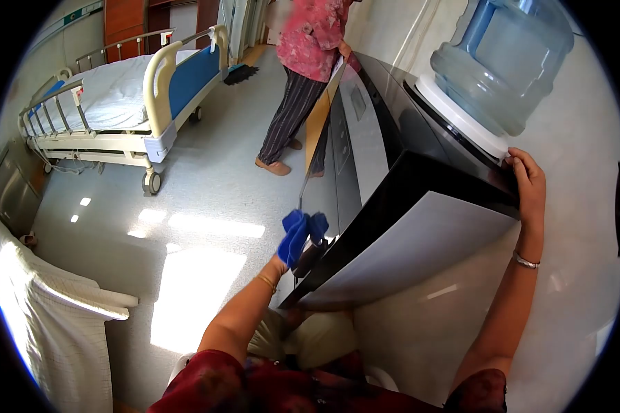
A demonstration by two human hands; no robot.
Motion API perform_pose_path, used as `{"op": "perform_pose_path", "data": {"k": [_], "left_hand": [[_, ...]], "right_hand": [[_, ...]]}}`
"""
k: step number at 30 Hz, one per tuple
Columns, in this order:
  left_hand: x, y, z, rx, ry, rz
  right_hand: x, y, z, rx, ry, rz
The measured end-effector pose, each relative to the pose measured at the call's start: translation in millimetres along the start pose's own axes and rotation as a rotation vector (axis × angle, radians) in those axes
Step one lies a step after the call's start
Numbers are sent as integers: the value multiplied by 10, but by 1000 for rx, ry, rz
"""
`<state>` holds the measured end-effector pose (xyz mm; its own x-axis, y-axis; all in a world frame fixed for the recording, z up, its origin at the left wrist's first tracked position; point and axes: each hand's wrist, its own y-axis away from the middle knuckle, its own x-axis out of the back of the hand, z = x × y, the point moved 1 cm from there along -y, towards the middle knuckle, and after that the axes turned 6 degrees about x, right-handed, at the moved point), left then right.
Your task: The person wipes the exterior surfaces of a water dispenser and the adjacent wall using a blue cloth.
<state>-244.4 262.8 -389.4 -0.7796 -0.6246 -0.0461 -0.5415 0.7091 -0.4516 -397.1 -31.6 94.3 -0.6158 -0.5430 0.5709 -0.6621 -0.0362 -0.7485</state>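
Observation:
A blue cloth (294,237) is bunched in my left hand (280,263), which is mostly hidden behind it. The cloth is against the front of a black and grey water dispenser (410,251), near a dark recess. Up at the dispenser's top corner, my right hand (528,182) has its fingers bent over the edge, beside the white collar under the bottle. A large clear blue water bottle (492,76) stands upside down on top of the dispenser.
Another person (313,41) in a pink patterned top stands beyond the dispenser, one hand on a dark-topped cabinet (372,82). A hospital bed (117,103) on wheels is at the left. White fabric (55,310) hangs at the lower left. A broom head (241,73) rests on the floor.

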Motion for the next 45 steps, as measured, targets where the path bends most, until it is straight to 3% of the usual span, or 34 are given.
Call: {"op": "perform_pose_path", "data": {"k": [2, 7, 9, 12, 17, 18, 23, 25, 27, 30, 33, 35, 37, 40, 41, 45], "left_hand": [[150, 171, -10, -75, 6, -27], [768, 642, -910, -819, -2576, 731], [895, 828, -833, -828, -2502, 748], [1032, 1008, -546, -1002, -2619, 691], [1193, 1082, -1172, -998, -1916, 580], [1173, 1103, -1145, -1002, -1891, 475], [804, 798, -1498, -1022, -1749, 419], [608, 688, -1410, -1006, -2001, 599], [548, 530, -1565, -971, -2041, 602], [419, 261, -1864, -1038, -2257, 447], [235, -137, -2279, -959, -2531, 231], [204, -431, -2644, -941, -2629, 200], [153, -683, -2848, -1077, -2986, -82], [-90, -945, -2735, -1222, -3069, -121], [-204, -1002, -2637, -1182, -3043, -132], [-624, -1160, -1888, -1245, -3030, -113]], "right_hand": [[-1, 3, 22, -1, -3, 4], [18, -18, 74, 35, 56, -26], [20, -27, 87, 14, 65, -8], [30, -35, 83, 9, 82, -20], [36, -37, 113, -1, 61, -22], [37, -36, 120, -14, 41, -20], [38, -41, 155, -14, 17, -21], [52, -48, 161, -12, 14, -20], [47, -43, 145, 5, 39, -34], [37, -30, 126, -29, 12, -17], [45, -30, 134, -20, -11, -22], [48, -32, 127, -23, 9, -21], [50, -23, 113, -31, 30, -17], [62, -10, 98, -61, 32, -12], [72, -7, 110, -57, 17, -19], [88, -9, 121, -40, 36, -22]]}}
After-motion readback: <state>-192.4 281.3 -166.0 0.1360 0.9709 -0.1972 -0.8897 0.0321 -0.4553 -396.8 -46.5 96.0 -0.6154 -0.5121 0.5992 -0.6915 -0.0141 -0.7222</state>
